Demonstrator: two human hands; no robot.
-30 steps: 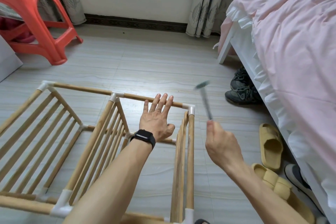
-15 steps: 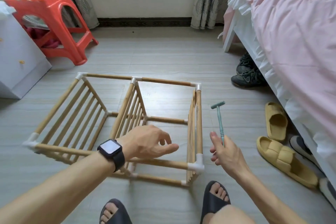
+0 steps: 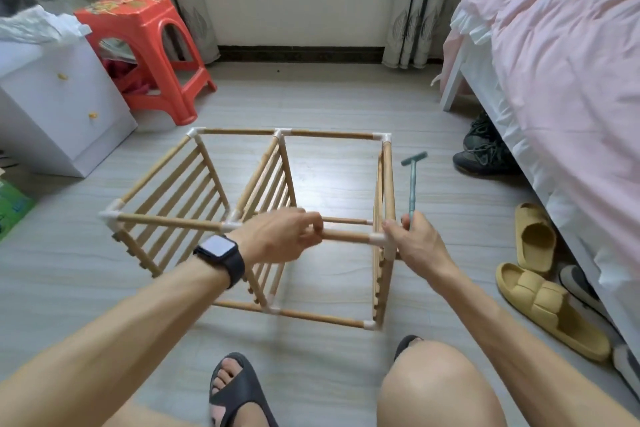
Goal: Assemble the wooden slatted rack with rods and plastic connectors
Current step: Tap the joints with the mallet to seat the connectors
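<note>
From my feed, a green box (image 3: 14,208) at the far left is cut by the frame edge, and its print is too blurred to read. Next comes a white cabinet (image 3: 52,107) with crumpled white wrapping (image 3: 34,26) on top, then a red stool (image 3: 145,45); something dark red sits under it, too hidden to name.

The rack (image 3: 207,184) stands on the floor (image 3: 329,97) in mid-view, with three slatted panels upright and joined by rods. Its lower near edge is smeared. The left hand (image 3: 280,239), with a watch (image 3: 221,253) on the wrist, grips the near top rod (image 3: 346,237), and the fingers (image 3: 311,225) curled round it hide that stretch. The rod runs right into a white connector (image 3: 381,239) at the near top corner; how deep it sits I cannot tell.

The right hand (image 3: 419,246) is at that corner, fingers clamped on a small teal hammer (image 3: 412,184) that points up beside the right panel, the lower end of its handle buried in the hand.

Further right, dark shoes (image 3: 485,152) lie half under the bed (image 3: 554,62), yellow slippers (image 3: 547,308) lie beside it, and the frame cuts the bed off.
</note>
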